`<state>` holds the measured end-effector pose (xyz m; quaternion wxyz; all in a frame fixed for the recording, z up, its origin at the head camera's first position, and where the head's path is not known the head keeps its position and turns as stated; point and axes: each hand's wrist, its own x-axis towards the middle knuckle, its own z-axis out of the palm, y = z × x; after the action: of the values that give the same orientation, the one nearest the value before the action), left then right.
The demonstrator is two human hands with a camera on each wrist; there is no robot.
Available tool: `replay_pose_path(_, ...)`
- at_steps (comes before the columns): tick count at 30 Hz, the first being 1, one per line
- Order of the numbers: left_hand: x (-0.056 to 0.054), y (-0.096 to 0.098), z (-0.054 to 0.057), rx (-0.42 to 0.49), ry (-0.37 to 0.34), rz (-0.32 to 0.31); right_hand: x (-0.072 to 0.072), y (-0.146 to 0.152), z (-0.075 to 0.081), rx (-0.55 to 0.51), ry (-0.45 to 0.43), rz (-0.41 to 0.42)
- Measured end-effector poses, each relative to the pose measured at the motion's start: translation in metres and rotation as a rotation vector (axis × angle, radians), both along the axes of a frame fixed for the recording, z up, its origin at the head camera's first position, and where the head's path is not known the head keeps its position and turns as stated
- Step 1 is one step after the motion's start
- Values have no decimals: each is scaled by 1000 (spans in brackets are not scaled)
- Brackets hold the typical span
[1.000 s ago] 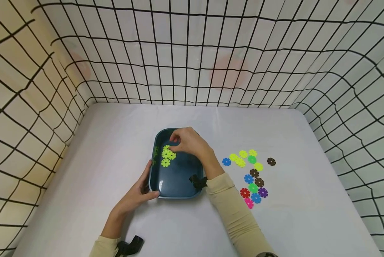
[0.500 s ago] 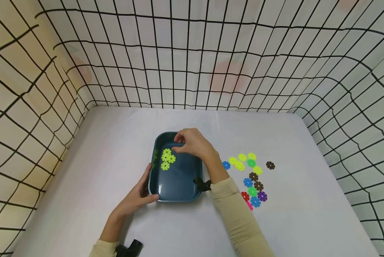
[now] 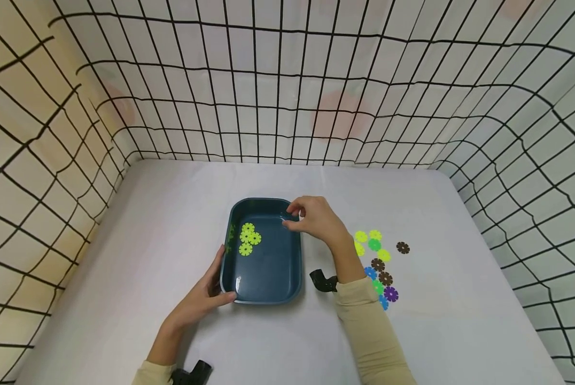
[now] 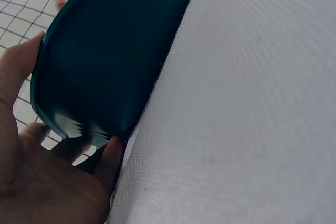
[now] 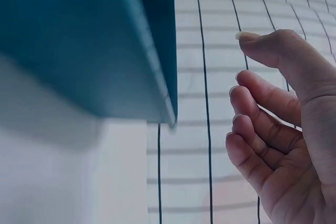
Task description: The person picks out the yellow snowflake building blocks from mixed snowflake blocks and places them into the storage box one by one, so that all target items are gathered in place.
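A dark blue-green rectangular tray (image 3: 273, 272) lies on the white table, with several yellow-green notched discs (image 3: 246, 236) near its left wall. My left hand (image 3: 198, 299) grips its near left corner. In the left wrist view, the thumb is at the rim of the tray (image 4: 110, 51) and the fingers are against its outer wall. Above the tray's far right corner is my right hand (image 3: 318, 219). The right wrist view shows its fingers (image 5: 241, 148) loosely bent, thumb apart, with nothing between them.
Right of the tray, loose notched discs are scattered: yellow ones (image 3: 375, 235), brown ones (image 3: 378, 264), a purple one (image 3: 390, 294), plus green and blue. My right forearm (image 3: 369, 321) covers part of this group. Black wire mesh (image 3: 278, 117) surrounds the table's back and sides.
My right hand has moved right, from over the yellow discs to the tray's far right corner. The forearm now covers more of the loose discs. The left hand stays on the tray.
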<state>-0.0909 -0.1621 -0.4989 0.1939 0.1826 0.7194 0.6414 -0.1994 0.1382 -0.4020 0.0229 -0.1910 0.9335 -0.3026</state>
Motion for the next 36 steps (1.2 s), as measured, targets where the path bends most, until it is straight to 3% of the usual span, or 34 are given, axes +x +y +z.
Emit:
replay_pose_path(7,-2,0,0,3,1,-1,13,38,-3,4,3,-137)
replay_pose_path(18,-2,1,0,14,-6,6,28,84,-28,19,-39,-265)
replay_pose_path(36,-1,0,1,-25,1,17,41,121,-48,56,-108,-352)
